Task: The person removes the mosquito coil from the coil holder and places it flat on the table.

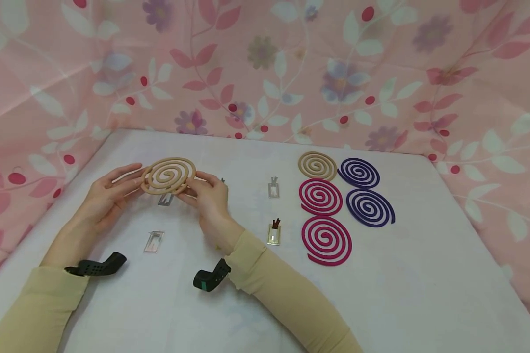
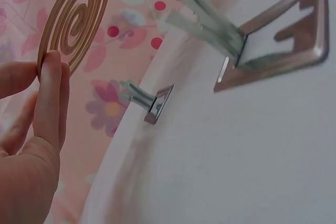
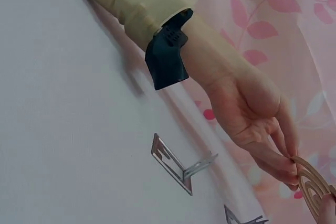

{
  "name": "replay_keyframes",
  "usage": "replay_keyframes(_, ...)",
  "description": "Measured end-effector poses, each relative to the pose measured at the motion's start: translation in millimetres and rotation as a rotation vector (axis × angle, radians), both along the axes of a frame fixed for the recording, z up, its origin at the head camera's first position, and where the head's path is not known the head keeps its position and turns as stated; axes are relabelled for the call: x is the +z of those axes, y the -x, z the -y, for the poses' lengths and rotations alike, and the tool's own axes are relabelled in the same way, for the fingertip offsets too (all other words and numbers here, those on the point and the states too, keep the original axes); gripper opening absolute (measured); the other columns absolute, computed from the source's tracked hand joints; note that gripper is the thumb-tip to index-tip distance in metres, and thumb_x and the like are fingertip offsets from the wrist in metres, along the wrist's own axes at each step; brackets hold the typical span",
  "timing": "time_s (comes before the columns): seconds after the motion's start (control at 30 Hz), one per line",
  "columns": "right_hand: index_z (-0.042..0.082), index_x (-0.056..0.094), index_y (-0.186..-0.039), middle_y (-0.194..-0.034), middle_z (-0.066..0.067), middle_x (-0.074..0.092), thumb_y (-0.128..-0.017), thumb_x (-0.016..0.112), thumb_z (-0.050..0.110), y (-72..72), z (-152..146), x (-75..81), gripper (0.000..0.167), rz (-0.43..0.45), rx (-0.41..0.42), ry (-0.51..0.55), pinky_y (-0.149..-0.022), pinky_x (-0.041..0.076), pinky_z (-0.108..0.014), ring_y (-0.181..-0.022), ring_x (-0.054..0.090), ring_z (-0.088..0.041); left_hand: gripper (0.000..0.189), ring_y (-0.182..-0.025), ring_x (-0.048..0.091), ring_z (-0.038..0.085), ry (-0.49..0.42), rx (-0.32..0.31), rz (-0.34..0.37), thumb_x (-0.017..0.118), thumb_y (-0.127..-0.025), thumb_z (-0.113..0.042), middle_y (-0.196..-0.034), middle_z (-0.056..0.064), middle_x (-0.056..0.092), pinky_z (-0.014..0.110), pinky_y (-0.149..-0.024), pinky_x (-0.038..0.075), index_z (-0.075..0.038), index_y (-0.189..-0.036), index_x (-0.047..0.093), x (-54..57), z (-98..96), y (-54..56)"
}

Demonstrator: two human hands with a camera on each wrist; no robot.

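A tan mosquito coil (image 1: 168, 175) is held up over the table's left side, tilted, with a hand on either edge. My left hand (image 1: 110, 196) pinches its left rim between thumb and fingers, seen close in the left wrist view at the coil (image 2: 79, 24). My right hand (image 1: 212, 201) grips the right rim, thumb on top. Just below the coil stands a metal coil stand (image 1: 165, 200), partly covered by it. Another silver stand (image 1: 153, 241) lies nearer the front, between my forearms. More stands are mostly hidden behind my right hand and wrist.
Right of my right hand are a silver stand (image 1: 274, 189) and a gold stand (image 1: 274, 234) with red prongs. Farther right lie another tan coil (image 1: 317, 166), two magenta coils (image 1: 320, 196) and two purple coils (image 1: 359, 172). A pink floral cloth (image 1: 265, 73) hangs behind the white table (image 1: 406, 294).
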State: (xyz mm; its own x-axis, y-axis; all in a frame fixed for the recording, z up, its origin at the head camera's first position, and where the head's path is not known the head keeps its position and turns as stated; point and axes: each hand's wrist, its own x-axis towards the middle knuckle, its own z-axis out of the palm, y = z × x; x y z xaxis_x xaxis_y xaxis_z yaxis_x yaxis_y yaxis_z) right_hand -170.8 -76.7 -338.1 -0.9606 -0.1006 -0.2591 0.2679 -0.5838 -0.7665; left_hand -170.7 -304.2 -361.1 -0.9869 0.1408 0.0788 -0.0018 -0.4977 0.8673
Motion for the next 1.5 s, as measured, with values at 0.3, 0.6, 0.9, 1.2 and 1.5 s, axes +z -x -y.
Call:
replay_keyframes(0.3, -0.003, 0.060, -0.125, -0.108, -0.016, 0.071, -0.095, 0.061, -0.002, 0.3, -35.9, 11.0, 0.030, -0.029, 0.082, -0.066, -0.083, 0.061, -0.038, -0.084, 0.070, -0.020, 0.034, -0.104, 0.071, 0.016, -0.043, 0.000, -0.030, 0.049, -0.096, 0.016, -0.118, 0.010, 0.073, 0.030, -0.088, 0.058, 0.000, -0.122, 0.065, 7.4, -31.8, -3.7)
replay_keyframes(0.6, -0.003, 0.061, -0.124, -0.108, -0.015, 0.069, -0.096, 0.061, 0.000, 1.2, -65.9, 11.2, 0.028, -0.047, 0.091, -0.097, -0.083, 0.061, -0.036, -0.084, 0.069, -0.017, 0.031, -0.099, 0.072, 0.015, -0.046, 0.087, 0.009, 0.058, -0.092, 0.014, -0.114, 0.007, 0.073, 0.030, -0.084, 0.060, -0.001, -0.119, 0.065, 23.8, -70.1, -12.8)
replay_keyframes(0.9, -0.004, 0.059, -0.128, -0.111, -0.013, 0.067, -0.097, 0.061, 0.004, 1.1, -98.9, 9.4, 0.032, -0.051, 0.122, -0.162, -0.087, 0.059, -0.037, -0.086, 0.069, -0.017, 0.030, -0.092, 0.073, 0.014, 0.020, 0.145, 0.067, 0.066, -0.089, 0.010, -0.111, 0.004, 0.074, 0.030, -0.082, 0.060, -0.004, -0.116, 0.065, 32.2, -104.0, -24.7)
replay_keyframes(1.2, -0.002, 0.061, -0.126, -0.114, -0.013, 0.068, -0.098, 0.061, 0.006, 0.5, -128.7, 1.7, 0.029, -0.053, 0.123, -0.240, -0.089, 0.059, -0.034, -0.093, 0.069, -0.016, 0.033, -0.094, 0.072, 0.011, 0.128, 0.136, 0.123, 0.070, -0.090, 0.002, -0.114, 0.001, 0.070, 0.029, -0.086, 0.059, -0.004, -0.121, 0.060, 28.6, -129.6, -30.1)
replay_keyframes(1.5, -0.003, 0.059, -0.130, -0.118, -0.013, 0.066, -0.098, 0.061, 0.005, -3.2, -160.5, -5.8, 0.033, -0.041, 0.113, -0.276, -0.088, 0.059, -0.033, -0.096, 0.070, -0.017, 0.038, -0.104, 0.067, 0.008, 0.204, 0.072, 0.191, 0.066, -0.094, 0.000, -0.123, 0.000, 0.064, 0.028, -0.092, 0.056, -0.003, -0.128, 0.053, 22.8, -150.9, -30.1)
